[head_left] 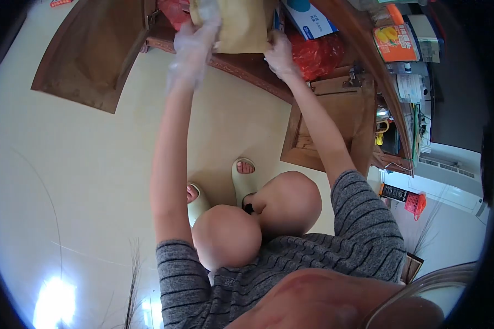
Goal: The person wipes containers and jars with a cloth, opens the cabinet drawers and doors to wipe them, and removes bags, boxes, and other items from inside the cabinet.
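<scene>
At the open cabinet (252,67), the tan package (242,27) is clamped at opposite sides by the fingers of left hand (191,46) and right hand (281,56), and should be supported evenly.

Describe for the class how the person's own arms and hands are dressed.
The left hand wears a loose, wrinkled, see-through glove reaching past the wrist. Whether the right hand is gloved is hard to tell. The short sleeves are grey with thin dark stripes.
</scene>
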`<action>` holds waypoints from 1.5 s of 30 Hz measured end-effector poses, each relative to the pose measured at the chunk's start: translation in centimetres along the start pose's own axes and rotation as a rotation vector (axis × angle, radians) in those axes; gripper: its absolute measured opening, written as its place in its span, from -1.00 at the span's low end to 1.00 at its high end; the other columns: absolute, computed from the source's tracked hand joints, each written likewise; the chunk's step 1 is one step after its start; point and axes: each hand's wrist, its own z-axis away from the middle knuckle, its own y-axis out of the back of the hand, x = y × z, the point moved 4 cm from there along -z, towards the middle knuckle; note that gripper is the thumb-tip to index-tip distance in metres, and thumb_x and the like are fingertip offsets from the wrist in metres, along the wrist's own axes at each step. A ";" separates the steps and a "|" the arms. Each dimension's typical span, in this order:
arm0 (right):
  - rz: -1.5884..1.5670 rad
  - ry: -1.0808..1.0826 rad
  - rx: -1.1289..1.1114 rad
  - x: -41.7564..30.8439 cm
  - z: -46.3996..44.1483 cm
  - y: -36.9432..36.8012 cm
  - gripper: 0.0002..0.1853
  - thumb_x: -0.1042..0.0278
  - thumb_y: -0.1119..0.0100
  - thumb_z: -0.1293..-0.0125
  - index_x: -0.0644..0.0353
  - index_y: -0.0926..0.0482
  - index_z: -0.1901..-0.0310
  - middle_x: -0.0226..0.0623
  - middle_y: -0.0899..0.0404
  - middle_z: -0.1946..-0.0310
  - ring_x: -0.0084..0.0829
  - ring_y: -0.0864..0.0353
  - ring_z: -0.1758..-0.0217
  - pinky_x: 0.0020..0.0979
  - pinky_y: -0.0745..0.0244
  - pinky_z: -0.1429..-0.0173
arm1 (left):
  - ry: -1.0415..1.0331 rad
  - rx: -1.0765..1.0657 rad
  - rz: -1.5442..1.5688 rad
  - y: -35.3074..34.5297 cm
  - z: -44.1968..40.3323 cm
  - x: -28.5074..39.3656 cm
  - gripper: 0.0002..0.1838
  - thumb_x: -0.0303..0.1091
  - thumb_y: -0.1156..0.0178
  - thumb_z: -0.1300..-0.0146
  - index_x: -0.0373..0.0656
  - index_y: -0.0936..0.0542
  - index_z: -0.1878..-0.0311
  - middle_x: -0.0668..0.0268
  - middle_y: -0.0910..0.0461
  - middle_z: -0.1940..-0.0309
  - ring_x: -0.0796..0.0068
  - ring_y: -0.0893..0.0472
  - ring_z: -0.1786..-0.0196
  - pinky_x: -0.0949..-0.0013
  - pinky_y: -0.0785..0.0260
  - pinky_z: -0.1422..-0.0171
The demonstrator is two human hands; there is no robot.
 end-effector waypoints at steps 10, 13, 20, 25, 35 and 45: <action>-0.083 -0.001 0.191 -19.7 -1.7 10.5 -0.51 0.36 -0.24 -0.11 0.28 -0.36 -0.08 -0.09 -0.53 0.31 -0.17 -0.54 0.22 -0.31 -0.43 0.09 | -0.492 -0.022 -0.049 -3.8 2.3 -0.4 -0.66 -0.48 -0.17 -0.04 -0.32 -0.43 0.07 0.26 -0.56 0.30 0.58 -0.50 0.26 0.47 -0.37 0.17; -0.466 -0.200 0.200 -17.3 -1.5 10.9 -0.63 0.52 -0.12 -0.18 0.35 -0.38 -0.04 -0.16 -0.56 0.30 -0.41 -0.54 0.32 -0.44 -0.46 0.19 | -0.443 0.073 0.187 -3.5 2.4 -0.6 -0.72 -0.49 -0.13 -0.10 -0.33 -0.43 0.10 0.28 -0.55 0.32 0.62 -0.47 0.30 0.49 -0.35 0.23; -0.680 -0.107 0.390 -15.9 -1.4 14.3 -0.91 0.70 -0.12 -0.11 0.44 -0.52 0.31 -0.29 -0.57 0.48 -0.63 -0.48 0.48 -0.61 -0.37 0.37 | -0.317 0.065 0.163 -3.8 3.9 2.4 -0.80 -0.38 -0.13 -0.20 -0.25 -0.47 0.14 0.49 -0.42 0.52 0.77 -0.28 0.57 0.59 -0.18 0.52; -0.579 0.068 0.431 -14.6 -1.7 14.3 -0.92 0.67 -0.17 -0.09 0.43 -0.57 0.34 -0.32 -0.59 0.48 -0.63 -0.47 0.50 -0.60 -0.37 0.37 | -0.313 -0.028 0.290 -4.0 4.0 2.3 -0.79 -0.34 -0.14 -0.21 -0.20 -0.49 0.14 0.54 -0.39 0.56 0.79 -0.25 0.59 0.61 -0.16 0.53; -0.116 0.378 -0.345 -16.5 2.9 4.1 -0.83 0.33 -0.12 -0.13 0.20 -0.57 0.29 -0.15 -0.57 0.35 -0.14 -0.54 0.18 -0.13 -0.24 -0.19 | 0.004 -0.127 0.133 -2.1 1.4 -0.8 -0.64 -0.16 -0.21 -0.13 -0.31 -0.49 0.20 0.37 -0.51 0.51 0.64 -0.44 0.50 0.50 -0.27 0.47; -0.024 0.036 -0.210 -2.8 -1.9 1.5 -0.31 0.36 -0.22 0.01 0.29 -0.20 -0.20 0.07 -0.26 -0.16 -0.21 -0.42 -0.08 -0.29 -0.36 -0.13 | 0.118 -0.133 -0.078 -0.6 -0.3 -11.5 -0.70 -0.32 -0.18 -0.04 -0.38 -0.49 0.25 0.24 -0.51 0.54 0.46 -0.48 0.48 0.33 -0.34 0.40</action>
